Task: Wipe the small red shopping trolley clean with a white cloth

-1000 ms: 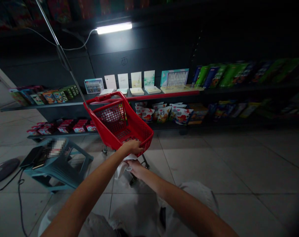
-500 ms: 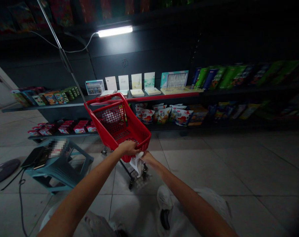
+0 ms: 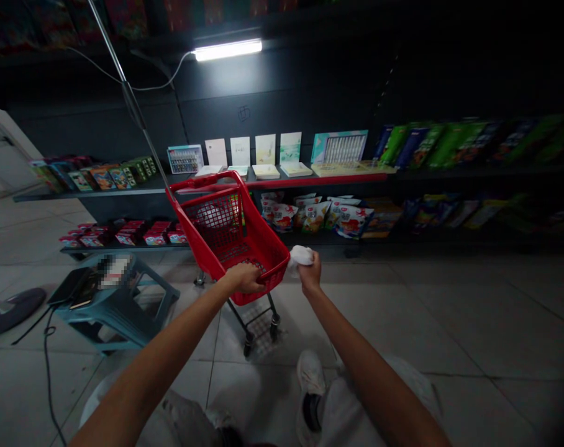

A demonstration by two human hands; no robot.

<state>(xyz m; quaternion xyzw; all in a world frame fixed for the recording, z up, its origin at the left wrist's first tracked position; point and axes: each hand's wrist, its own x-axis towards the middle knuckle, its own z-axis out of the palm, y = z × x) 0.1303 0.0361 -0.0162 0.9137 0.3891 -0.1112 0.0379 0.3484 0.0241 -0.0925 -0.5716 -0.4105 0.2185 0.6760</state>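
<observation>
A small red shopping cart [image 3: 275,254] with a plastic basket on a dark wheeled frame stands in front of me. My left hand [image 3: 245,277] is closed over the near rim of the basket, at its left part. Just off the basket's right corner, my right hand [image 3: 310,273] grips a bunched white cloth [image 3: 302,255]. The cloth is close to the rim; whether it touches I cannot tell. Through the basket's far mesh something white shows.
Behind the cart runs a shelf [image 3: 282,181] with books, boxed sets and snack bags [image 3: 351,220]. A blue-grey stool [image 3: 109,310] bearing dark items stands at left, with a cable on the floor. A metal pole [image 3: 145,121] rises beside the cart's handle.
My right hand has moved up and right with the white cloth, from below the basket's front edge to beside its corner. My left hand stays on the rim.
</observation>
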